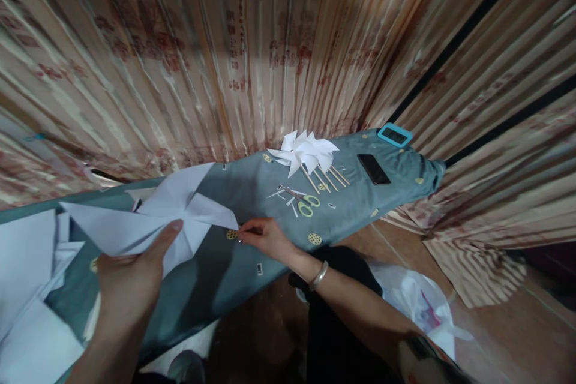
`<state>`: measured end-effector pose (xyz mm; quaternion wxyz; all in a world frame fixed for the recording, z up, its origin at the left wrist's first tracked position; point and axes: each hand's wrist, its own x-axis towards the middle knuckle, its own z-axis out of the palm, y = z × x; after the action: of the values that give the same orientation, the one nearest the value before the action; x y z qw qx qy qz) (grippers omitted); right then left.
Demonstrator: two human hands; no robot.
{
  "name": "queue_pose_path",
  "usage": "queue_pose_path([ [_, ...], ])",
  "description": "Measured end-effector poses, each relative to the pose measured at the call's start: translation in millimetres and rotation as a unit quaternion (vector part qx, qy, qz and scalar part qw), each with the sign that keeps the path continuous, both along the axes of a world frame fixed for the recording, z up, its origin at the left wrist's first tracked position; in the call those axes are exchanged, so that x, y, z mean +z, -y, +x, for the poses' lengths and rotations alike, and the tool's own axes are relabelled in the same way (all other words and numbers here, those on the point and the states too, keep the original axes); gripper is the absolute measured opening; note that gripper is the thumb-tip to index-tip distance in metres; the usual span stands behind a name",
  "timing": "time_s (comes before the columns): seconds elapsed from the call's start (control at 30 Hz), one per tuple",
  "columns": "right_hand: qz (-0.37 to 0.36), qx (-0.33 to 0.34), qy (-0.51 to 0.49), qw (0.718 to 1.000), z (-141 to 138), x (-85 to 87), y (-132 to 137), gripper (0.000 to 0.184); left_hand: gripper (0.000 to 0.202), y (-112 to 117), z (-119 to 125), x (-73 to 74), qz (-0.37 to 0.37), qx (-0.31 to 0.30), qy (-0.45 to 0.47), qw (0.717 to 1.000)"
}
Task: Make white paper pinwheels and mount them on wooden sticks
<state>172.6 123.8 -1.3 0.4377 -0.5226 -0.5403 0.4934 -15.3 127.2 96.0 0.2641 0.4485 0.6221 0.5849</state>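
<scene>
- A large white paper pinwheel (186,213) sits above the bench (202,294), between the two hands, its folded blades meeting near the middle.
- The left hand (137,267) holds it, thumb pressed on the paper near the centre and the other fingers mostly hidden.
- The right hand (265,237) has its fingers narrowed at the tip of the blade pointing right; I cannot tell whether they grip it.
- A silvery bracelet (318,276) circles the right wrist.
- White paper sheets (24,258) lie in overlapping layers left of the left hand.
- Beyond the right hand are green-handled scissors (306,207) among white strips (294,210).
- Farther back, small pinwheels (310,153) on thin sticks (330,179) lie bunched together.
- Right of them are a dark phone (374,168) and a blue-framed device (395,134).
</scene>
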Motion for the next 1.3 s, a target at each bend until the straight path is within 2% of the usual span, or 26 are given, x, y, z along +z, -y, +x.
queue_pose_path([
  [0.07, -0.038, -0.011, -0.082, 0.996, 9.6, -3.3, -1.8, 0.014, 0.031, -0.6, 9.2, -1.8, 0.001, -0.002, 0.024, 1.0],
  [0.13, -0.056, -0.03, -0.119, 0.991, 18.8, -4.2, -4.0, 0.02, 0.03, -2.2, 17.0, -4.2, -0.013, -0.011, 0.04, 0.999],
  [0.23, -0.063, -0.054, -0.122, 0.989, 29.6, -6.0, -6.5, 0.022, 0.032, -6.7, 22.8, -9.3, -0.027, -0.018, 0.027, 0.999],
  [0.37, -0.072, -0.049, -0.118, 0.989, 35.4, -8.9, -6.2, 0.017, 0.031, -12.2, 25.6, -12.9, -0.032, -0.01, 0.051, 0.998],
  [0.57, -0.062, -0.023, -0.075, 0.995, 33.2, -3.6, -1.1, 0.012, 0.028, -19.2, 32.2, -9.6, 0.001, -0.036, 0.083, 0.996],
  [0.67, -0.055, -0.01, -0.056, 0.997, 26.6, -1.0, -1.4, 0.011, 0.028, -28.9, 22.7, -4.5, 0.055, -0.016, 0.09, 0.994],
  [0.8, -0.029, 0.02, -0.034, 0.999, 9.7, 1.0, -2.2, 0.01, 0.025, -41.3, -3.0, 10.0, 0.149, 0.05, 0.162, 0.974],
  [0.9, -0.005, 0.05, -0.013, 0.999, -8.2, 6.6, -5.1, 0.009, 0.025, -42.5, -20.1, 19.4, 0.165, 0.099, 0.167, 0.967],
  [0.97, 0.023, 0.08, 0.026, 0.996, -22.6, 14.3, -12.0, 0.008, 0.027, -40.4, -27.7, 21.9, 0.166, 0.106, 0.164, 0.967],
  [1.13, 0.131, 0.146, 0.184, 0.963, -66.6, 36.3, -56.3, 0.012, 0.029, -35.8, -40.8, 21.4, 0.164, 0.11, 0.185, 0.963],
  [1.2, 0.146, 0.149, 0.276, 0.938, -85.4, 38.6, -79.0, 0.016, 0.03, -34.4, -45.5, 21.7, 0.169, 0.104, 0.19, 0.962],
  [1.3, 0.141, 0.144, 0.319, 0.926, -109.5, 33.9, -105.2, 0.017, 0.029, -31.0, -50.7, 22.8, 0.171, 0.104, 0.199, 0.959],
])
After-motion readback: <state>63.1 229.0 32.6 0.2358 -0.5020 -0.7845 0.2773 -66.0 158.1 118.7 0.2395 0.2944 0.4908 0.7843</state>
